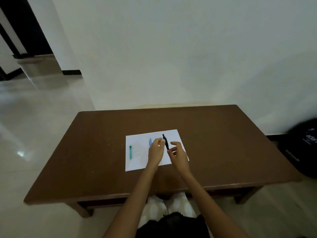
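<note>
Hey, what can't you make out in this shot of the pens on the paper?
The blue pen: head view, mostly hidden behind the left hand.
The black pen: head view, too small to tell whether the left hand's grip closes on it.
The black bag: head view, cut off by the right edge, lettering blurred.

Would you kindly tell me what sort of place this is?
Probably a room in a home: a low wooden table against a white wall, on a glossy floor, with a doorway at the left. The left hand and right hand hold a pen over paper.
</note>
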